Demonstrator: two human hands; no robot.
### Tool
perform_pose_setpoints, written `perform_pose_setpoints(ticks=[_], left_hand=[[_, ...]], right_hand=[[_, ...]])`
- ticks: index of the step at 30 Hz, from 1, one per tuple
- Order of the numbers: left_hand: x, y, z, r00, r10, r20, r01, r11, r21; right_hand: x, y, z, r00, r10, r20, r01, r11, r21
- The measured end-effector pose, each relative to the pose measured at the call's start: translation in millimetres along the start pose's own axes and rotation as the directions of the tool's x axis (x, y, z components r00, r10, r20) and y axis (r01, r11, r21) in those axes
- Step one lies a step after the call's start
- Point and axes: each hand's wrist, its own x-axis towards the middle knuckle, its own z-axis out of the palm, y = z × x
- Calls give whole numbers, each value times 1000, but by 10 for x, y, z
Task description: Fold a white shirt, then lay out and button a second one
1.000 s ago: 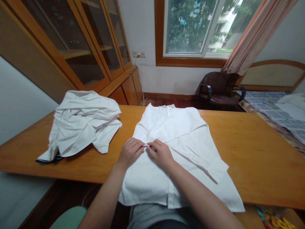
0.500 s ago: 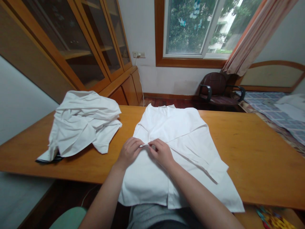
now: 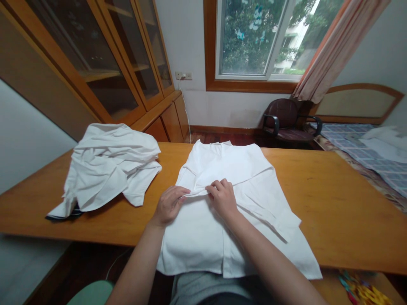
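Observation:
A white long-sleeved shirt (image 3: pixel 197 237) lies spread on the wooden table in front of me, its hem at the near edge. One sleeve is laid slantwise across its right side. My left hand (image 3: pixel 170 203) pinches a fold of the cloth at the shirt's left side. Farther right, the fingers of my right hand (image 3: pixel 221 195) are closed on the same raised fold, near the middle. Between both hands the cloth is drawn into a low ridge. The fingertips partly hide the gripped cloth.
On the left of the wooden table (image 3: pixel 343 212) lies a crumpled pile of white clothing (image 3: pixel 108 165) with a dark striped edge. A green stool (image 3: pixel 92 293) stands below at the left. Beyond the table are a glass-door cabinet (image 3: pixel 127 63), an armchair (image 3: pixel 282 120) and a bed (image 3: pixel 352 137).
My right hand has moved to the right along the fold, away from my left hand. The stretch of cloth between them is longer. My left hand has hardly moved.

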Motion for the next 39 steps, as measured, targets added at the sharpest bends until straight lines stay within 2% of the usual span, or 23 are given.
perform_pose_setpoints(ticks=[3, 6, 9, 11, 14, 16, 18, 20, 22, 26, 29, 31, 34, 39], left_hand=[[-17, 8, -13, 1000, -18, 1, 18, 1000, -4], [-34, 24, -36, 998, -43, 39, 43, 999, 12], [-41, 46, -83, 990, -32, 139, 28, 999, 28], [-45, 57, -128, 978, -7, 210, 0, 1000, 30], [-65, 54, -184, 964, -34, 264, 21, 998, 54], [-91, 33, -184, 962, -137, 237, 110, 986, 122], [-128, 2, -140, 948, -274, 163, 236, 947, 219], [-169, -26, -60, 921, -379, 91, 337, 892, 301], [-191, -32, 34, 899, -435, 61, 386, 849, 360], [-116, 34, 183, 849, -521, 83, 420, 763, 491], [7, 62, 232, 769, -633, 90, 480, 665, 572], [71, 36, 230, 718, -683, 136, 519, 655, 549], [98, -33, 171, 665, -709, 235, 582, 689, 432], [-18, -64, -24, 583, -757, 295, 665, 653, 361]], right_hand=[[25, 74, -83, 991, -120, 56, 121, 993, -15], [11, 164, -170, 946, -292, 142, 285, 956, 67], [-47, 317, -281, 918, -356, 172, 326, 928, 182], [-97, 476, -375, 935, -314, 164, 278, 937, 211], [-181, 808, -508, 979, -145, 141, 122, 979, 160], [-253, 1064, -556, 992, 11, 124, -20, 997, 70], [-344, 1303, -558, 983, 142, 112, -140, 990, -32], [-449, 1483, -526, 973, 207, 104, -197, 976, -95], [-552, 1582, -482, 971, 222, 86, -211, 970, -116], [-686, 1592, -429, 972, 229, 44, -221, 966, -131], [-713, 1541, -430, 967, 251, 41, -242, 957, -163], [-724, 1507, -440, 966, 252, 50, -239, 953, -183], [-759, 1459, -457, 967, 249, 61, -230, 948, -219], [-857, 1365, -478, 970, 227, 90, -197, 945, -262]])
